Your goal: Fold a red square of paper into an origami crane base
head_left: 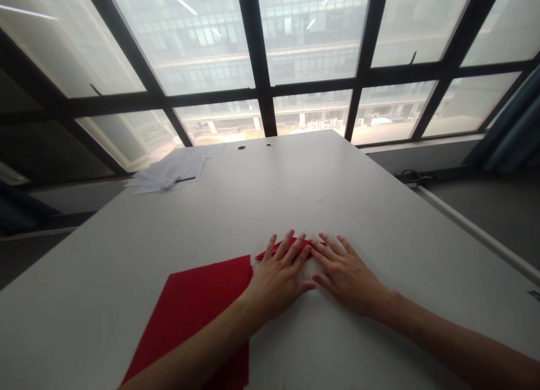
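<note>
A small piece of folded red paper [291, 245] lies on the white table, partly covered by my fingers. My left hand [280, 274] is spread flat, its fingertips on the folded paper's left and middle part. Beside it, my right hand [343, 272] lies with fingers outstretched over the paper's right end. The two hands almost meet at the index fingers. Under my left forearm is a larger sheet or stack of red paper [198, 305], flat on the table. The folds beneath my fingers are hidden.
White papers [169, 170] are strewn at the table's far left, with a dark pen [185, 179] on them. A round dark cap or hole [241, 148] and a small dark item [269, 145] sit near the far edge of the table [304, 182]. Large windows stand beyond.
</note>
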Demonstrator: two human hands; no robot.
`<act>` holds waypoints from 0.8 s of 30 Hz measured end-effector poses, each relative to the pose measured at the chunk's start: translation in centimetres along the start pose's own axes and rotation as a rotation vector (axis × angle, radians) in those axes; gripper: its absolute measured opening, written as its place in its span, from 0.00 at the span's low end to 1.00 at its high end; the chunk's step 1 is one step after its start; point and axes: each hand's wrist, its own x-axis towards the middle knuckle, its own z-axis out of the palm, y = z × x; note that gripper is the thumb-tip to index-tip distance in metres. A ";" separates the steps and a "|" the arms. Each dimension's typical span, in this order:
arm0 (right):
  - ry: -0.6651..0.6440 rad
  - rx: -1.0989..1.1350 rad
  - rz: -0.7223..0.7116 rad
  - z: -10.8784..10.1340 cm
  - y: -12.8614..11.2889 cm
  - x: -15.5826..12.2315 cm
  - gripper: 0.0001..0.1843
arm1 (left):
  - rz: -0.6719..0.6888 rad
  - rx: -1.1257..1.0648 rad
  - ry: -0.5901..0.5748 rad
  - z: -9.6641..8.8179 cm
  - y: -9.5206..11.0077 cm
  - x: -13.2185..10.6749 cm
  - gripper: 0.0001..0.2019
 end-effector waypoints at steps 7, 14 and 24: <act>-0.004 0.017 0.018 0.2 -0.1 0.2 0.29 | -0.111 0.098 -0.039 0.6 0.0 -1.3 0.33; 0.015 -0.016 0.011 0.5 0.2 0.3 0.28 | -0.126 0.178 -0.058 0.3 -1.2 -3.4 0.34; 0.003 -0.008 0.017 0.7 0.3 0.5 0.28 | -0.156 0.112 -0.100 -0.8 -0.9 -3.0 0.38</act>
